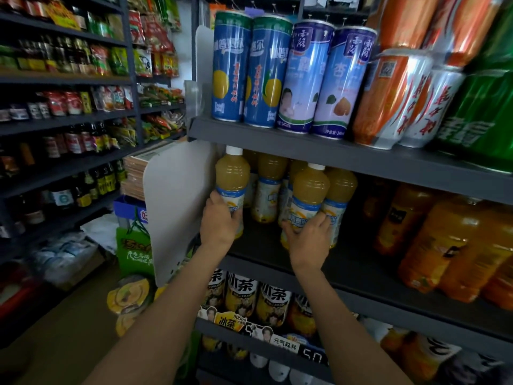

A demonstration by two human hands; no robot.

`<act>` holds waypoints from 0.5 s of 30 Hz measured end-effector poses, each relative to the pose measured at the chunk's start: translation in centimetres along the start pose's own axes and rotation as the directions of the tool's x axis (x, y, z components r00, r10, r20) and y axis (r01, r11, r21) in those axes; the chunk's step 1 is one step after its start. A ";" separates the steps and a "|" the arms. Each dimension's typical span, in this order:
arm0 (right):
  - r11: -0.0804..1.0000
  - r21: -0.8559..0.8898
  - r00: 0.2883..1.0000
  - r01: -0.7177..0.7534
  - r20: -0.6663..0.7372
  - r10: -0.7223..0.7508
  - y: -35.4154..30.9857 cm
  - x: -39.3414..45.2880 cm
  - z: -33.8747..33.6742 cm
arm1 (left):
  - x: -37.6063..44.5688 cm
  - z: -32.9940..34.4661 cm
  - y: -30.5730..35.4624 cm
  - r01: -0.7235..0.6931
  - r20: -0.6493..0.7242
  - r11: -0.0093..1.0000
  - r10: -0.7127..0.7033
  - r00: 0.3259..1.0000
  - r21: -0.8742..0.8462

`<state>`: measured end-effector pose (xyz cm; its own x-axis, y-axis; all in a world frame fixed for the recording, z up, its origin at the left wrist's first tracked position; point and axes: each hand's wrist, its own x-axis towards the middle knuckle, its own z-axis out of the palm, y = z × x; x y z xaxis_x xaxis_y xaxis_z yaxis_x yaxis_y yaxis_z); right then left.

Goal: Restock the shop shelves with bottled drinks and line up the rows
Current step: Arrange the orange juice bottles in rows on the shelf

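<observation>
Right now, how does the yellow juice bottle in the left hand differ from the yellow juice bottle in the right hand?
The yellow juice bottle in the left hand stands at the shelf's left end beside the white divider panel; the yellow juice bottle in the right hand sits further right. The left one's white cap reaches the shelf above; the right one's sits lower. The left hand and right hand each grip low on the label. Both share pale yellow juice and blue-white labels.

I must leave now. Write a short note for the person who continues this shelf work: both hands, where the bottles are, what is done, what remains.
Left hand grips the leftmost juice bottle beside the white divider.
Right hand grips a front juice bottle near the middle.
Done: several matching bottles stand behind on the middle shelf.
Left: set both bottles down, straighten the front row. Bare shelf shows before the orange bottles.
</observation>
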<state>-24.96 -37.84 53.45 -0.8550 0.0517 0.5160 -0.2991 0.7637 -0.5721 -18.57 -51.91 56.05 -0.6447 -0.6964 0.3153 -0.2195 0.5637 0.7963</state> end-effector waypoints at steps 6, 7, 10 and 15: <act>0.995 0.051 0.996 -0.090 -0.004 0.090 1.1 1.3 -0.5 | -0.4 -0.9 0.1 0.017 0.026 1.000 -0.017 1.000 0.010; 0.992 0.066 0.995 -0.104 -0.002 0.105 1.3 1.4 -0.7 | -0.4 -0.9 0.1 0.015 0.028 1.000 -0.015 0.999 0.011; 0.986 0.161 0.986 -0.051 -0.151 0.076 1.3 0.3 -1.6 | -0.2 -0.9 0.1 0.008 0.028 1.000 -0.008 1.000 0.008; 0.923 0.274 0.962 0.271 -0.031 -0.273 -3.1 -2.7 -0.1 | 0.1 -1.3 -0.1 0.006 0.044 1.000 -0.007 0.999 0.019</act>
<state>-21.71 -40.27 53.90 -0.7272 -0.1385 0.6723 -0.6238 0.5421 -0.5630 -17.66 -52.58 56.68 -0.6751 -0.6798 0.2867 -0.2373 0.5681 0.7880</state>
